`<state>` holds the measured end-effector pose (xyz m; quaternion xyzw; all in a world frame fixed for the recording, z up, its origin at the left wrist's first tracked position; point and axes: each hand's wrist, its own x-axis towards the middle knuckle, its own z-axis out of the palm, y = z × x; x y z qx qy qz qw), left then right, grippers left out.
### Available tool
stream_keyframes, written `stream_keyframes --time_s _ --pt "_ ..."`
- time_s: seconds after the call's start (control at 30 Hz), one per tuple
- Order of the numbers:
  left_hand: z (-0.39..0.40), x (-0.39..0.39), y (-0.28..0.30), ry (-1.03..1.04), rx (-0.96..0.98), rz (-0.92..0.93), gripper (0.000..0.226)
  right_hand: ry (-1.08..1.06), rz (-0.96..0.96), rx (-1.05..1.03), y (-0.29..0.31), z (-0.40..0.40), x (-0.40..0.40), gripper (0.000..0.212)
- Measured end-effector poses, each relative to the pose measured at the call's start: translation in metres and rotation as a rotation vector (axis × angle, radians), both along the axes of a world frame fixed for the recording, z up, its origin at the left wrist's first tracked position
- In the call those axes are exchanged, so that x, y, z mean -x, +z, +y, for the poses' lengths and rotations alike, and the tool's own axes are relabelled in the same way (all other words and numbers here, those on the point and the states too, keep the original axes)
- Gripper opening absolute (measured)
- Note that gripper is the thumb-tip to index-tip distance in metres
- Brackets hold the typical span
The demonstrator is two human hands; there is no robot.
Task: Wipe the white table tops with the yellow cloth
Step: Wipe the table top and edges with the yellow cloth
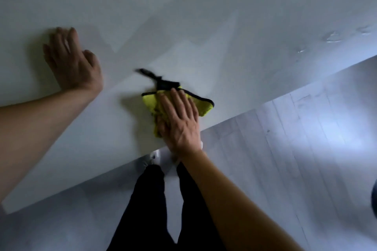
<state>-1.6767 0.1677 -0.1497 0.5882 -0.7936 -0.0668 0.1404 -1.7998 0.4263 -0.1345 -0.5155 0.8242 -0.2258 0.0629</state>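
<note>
White desk (204,26) runs diagonally across view, near edge slanting from lower left up to right. Wet droplets/smears (334,36) sit on desk far right, well apart from cloth; faint zigzag streaks (155,32) show across the middle of the top. Grey plank floor (295,149) below the edge. Person's dark trouser legs (151,206) + white shoes (155,156) right at the edge, under the wiping arm. Nothing on desk betw. cloth and droplets.

Yellow cloth (204,107): bunched, fuzzy, bright yellow w/ black trim; a black strip/tag (161,81) trails off its far end, blurred. Lies on desk close to near edge, roughly center of view. Long axis approx. near-to-far, tag end pointing away & left.

Right hand (179,120): flat on cloth, fingers straight and together, pressing down. Left hand (71,61): well left of cloth, palm flat on bare desk, fingers relaxed, holding nothing.
</note>
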Motion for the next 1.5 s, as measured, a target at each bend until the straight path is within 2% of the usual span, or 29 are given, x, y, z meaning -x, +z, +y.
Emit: stream_keyframes --time_s 0.17,0.27,0.37,0.47,0.57,0.63,0.83,0.93,1.1,1.2,1.37,1.5 --pt "-0.002 -0.003 -0.013 -0.137 0.080 0.095 0.042 -0.320 0.023 -0.124 0.003 0.028 0.094 0.060" --pt "0.014 0.008 -0.006 -0.215 0.071 0.116 0.042 -0.419 -0.003 -0.167 0.005 0.027 0.118 0.062" --pt "0.072 0.042 0.002 -0.342 0.056 0.128 0.049 -0.409 0.010 -0.145 0.005 0.024 0.106 0.063" --pt "0.139 0.085 -0.002 -0.410 0.019 0.188 0.051 -0.231 0.017 -0.109 0.002 0.027 0.093 0.060" --pt "0.187 0.128 -0.006 -0.389 -0.032 0.199 0.055 -0.090 0.024 -0.107 -0.004 0.034 0.106 0.062" --pt "0.203 0.152 -0.007 -0.367 -0.042 0.176 0.059 -0.074 0.013 -0.106 -0.008 0.039 0.127 0.061" --pt "0.214 0.171 -0.011 -0.266 0.005 0.050 0.060 -0.357 0.068 -0.023 -0.016 0.079 0.253 0.058" --pt "0.214 0.171 -0.012 -0.260 0.016 0.033 0.061 -0.476 0.073 -0.060 -0.016 0.098 0.323 0.060" --pt "0.212 0.172 -0.011 -0.250 0.024 0.017 0.061 -0.578 0.005 -0.119 -0.015 0.095 0.340 0.062" --pt "0.214 0.174 -0.011 -0.206 0.021 0.031 0.061 -0.448 0.044 -0.091 -0.015 0.086 0.299 0.065" --pt "0.215 0.172 -0.013 -0.058 0.071 0.072 0.059 0.137 -0.057 -0.053 -0.007 0.050 0.182 0.061" --pt "0.212 0.170 -0.017 -0.048 0.087 0.098 0.060 0.341 -0.023 -0.057 -0.009 0.033 0.182 0.061"
